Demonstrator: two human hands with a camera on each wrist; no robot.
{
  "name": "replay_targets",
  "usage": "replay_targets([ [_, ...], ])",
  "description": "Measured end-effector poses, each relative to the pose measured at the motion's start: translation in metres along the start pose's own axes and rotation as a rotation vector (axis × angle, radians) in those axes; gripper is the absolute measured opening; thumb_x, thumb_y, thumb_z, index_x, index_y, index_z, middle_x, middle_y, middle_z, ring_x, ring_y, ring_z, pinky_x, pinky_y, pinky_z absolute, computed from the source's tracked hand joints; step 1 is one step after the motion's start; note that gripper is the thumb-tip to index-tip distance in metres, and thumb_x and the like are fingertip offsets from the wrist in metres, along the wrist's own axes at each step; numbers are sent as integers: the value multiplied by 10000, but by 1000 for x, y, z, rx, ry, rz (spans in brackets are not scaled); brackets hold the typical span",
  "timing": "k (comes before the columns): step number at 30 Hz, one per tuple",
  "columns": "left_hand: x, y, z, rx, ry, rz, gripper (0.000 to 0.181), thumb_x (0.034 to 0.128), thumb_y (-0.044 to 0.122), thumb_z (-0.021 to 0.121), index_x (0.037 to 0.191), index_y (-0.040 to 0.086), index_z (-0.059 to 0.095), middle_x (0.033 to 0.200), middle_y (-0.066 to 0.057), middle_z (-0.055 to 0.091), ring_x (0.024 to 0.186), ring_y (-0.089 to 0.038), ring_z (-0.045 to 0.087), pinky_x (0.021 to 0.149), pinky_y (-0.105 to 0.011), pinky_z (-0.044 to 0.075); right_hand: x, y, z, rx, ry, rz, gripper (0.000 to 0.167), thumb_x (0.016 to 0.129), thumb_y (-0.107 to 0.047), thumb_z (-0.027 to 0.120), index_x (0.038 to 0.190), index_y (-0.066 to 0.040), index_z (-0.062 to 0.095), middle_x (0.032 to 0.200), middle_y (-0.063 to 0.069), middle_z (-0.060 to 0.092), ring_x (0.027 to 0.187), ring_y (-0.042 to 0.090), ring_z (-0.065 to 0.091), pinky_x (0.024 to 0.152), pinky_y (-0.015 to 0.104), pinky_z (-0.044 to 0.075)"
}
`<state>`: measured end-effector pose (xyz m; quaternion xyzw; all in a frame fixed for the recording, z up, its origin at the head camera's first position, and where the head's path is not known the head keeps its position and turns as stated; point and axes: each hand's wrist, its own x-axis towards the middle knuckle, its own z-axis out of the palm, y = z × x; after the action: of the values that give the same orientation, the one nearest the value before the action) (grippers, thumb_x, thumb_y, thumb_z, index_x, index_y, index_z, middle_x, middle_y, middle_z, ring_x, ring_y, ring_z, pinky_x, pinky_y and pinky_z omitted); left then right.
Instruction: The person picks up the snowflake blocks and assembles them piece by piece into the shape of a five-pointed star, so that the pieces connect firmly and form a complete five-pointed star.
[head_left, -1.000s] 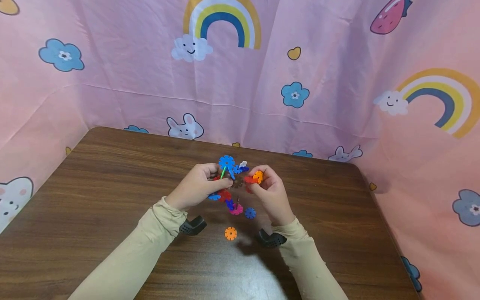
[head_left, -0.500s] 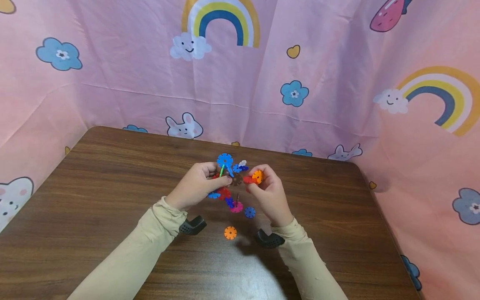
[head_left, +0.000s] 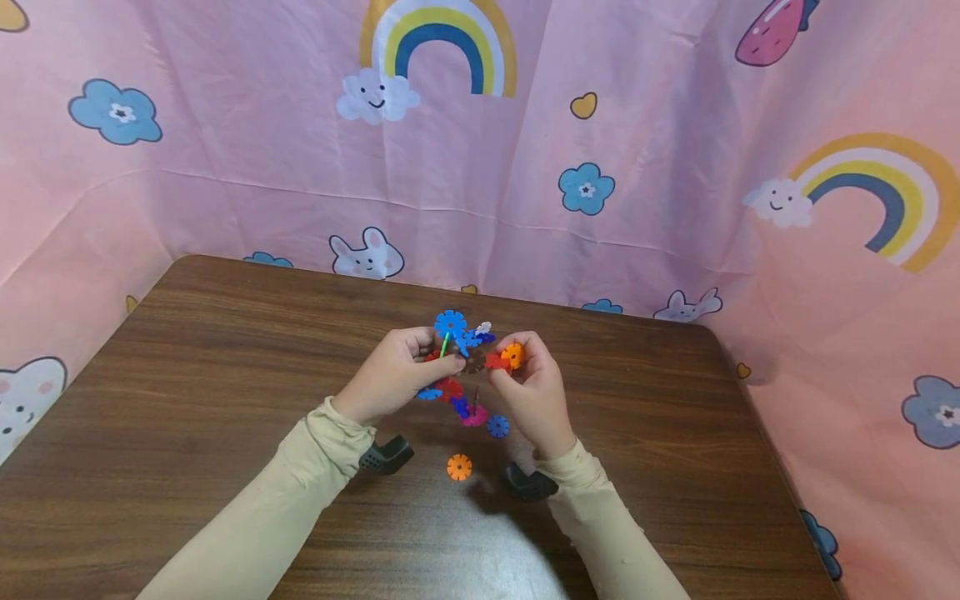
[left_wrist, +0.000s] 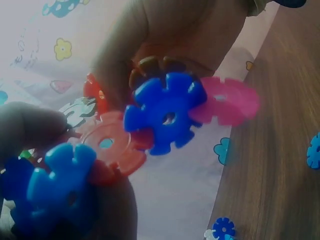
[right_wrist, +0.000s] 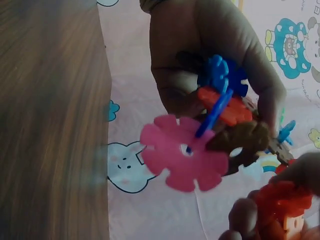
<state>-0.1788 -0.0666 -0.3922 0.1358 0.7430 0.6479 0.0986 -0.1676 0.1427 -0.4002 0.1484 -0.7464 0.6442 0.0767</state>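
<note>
In the head view my left hand [head_left: 390, 373] grips a cluster of interlocking snowflake discs: blue [head_left: 450, 323], red [head_left: 450, 389], pink and brown ones, with one green disc seen edge-on. The right wrist view shows its pink disc [right_wrist: 172, 162] slotted to a blue disc, beside a brown disc [right_wrist: 242, 140]. In the left wrist view a dark blue disc [left_wrist: 160, 135] overlaps the pink disc [left_wrist: 235, 102]. My right hand [head_left: 542, 404] pinches a red disc [head_left: 495, 361] joined to an orange disc [head_left: 513, 356], close beside the cluster's brown disc. Whether they touch I cannot tell.
A loose orange disc [head_left: 459, 467] and a blue disc [head_left: 498, 427] lie on the brown wooden table [head_left: 225, 375]. White and dark blue discs [head_left: 486, 337] show behind the hands. Black wrist mounts [head_left: 387, 456] hang under both wrists. A pink patterned cloth [head_left: 300, 192] surrounds the table's far side.
My right hand has shifted slightly left, bringing the red and orange discs nearer the cluster, and the red disc has turned a little. My left hand stays nearly still.
</note>
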Motion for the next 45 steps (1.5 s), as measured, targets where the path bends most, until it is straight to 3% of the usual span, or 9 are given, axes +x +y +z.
replay_targets([
  [3,0,0,0,-19,17,-2,270,977,215,730,1099,-23,691,972,-111,756,809,-191,697,711,-277,600,-2,-1,-1,-9,-53,-33,241,908,51,618,1132,8,538,984,105,572,815,179,530,659,202,490],
  [7,-1,1,-1,-36,48,-1,276,981,223,726,1099,-24,693,993,-139,752,827,-194,699,727,-283,604,-2,-3,-5,65,-134,-56,235,984,21,584,1205,60,513,1018,121,586,858,157,567,752,220,521],
  [14,-3,4,0,-69,91,41,243,983,204,726,1078,-18,700,967,-141,737,838,-206,693,734,-285,609,-1,-6,-14,229,-183,26,326,1015,-84,647,1304,47,571,1197,75,655,1038,173,656,911,276,571],
  [18,-4,6,1,-83,102,67,218,974,181,738,1072,-10,704,928,-85,740,834,-209,697,718,-290,607,0,-7,-15,280,-164,47,336,1012,-106,664,1305,43,597,1237,90,662,1084,200,643,935,292,563],
  [27,-3,6,1,-57,132,61,252,946,175,774,1106,-12,722,998,-124,752,884,-253,718,747,-332,623,1,-5,-13,323,-111,107,347,1011,-105,674,1289,98,633,1211,82,705,1133,243,651,1024,358,541],
  [35,-2,4,1,-46,136,47,259,948,201,776,1101,-3,728,988,-102,756,873,-221,707,746,-314,618,5,-3,-13,426,-73,224,198,1000,-40,667,1192,9,679,1070,60,740,985,174,676,941,289,568],
  [45,-4,6,3,-50,169,51,212,948,191,774,1058,13,737,978,-135,756,861,-217,695,732,-306,599,4,-6,-7,383,-12,198,169,984,-43,694,1140,17,720,1060,54,764,1017,207,688,960,340,561],
])
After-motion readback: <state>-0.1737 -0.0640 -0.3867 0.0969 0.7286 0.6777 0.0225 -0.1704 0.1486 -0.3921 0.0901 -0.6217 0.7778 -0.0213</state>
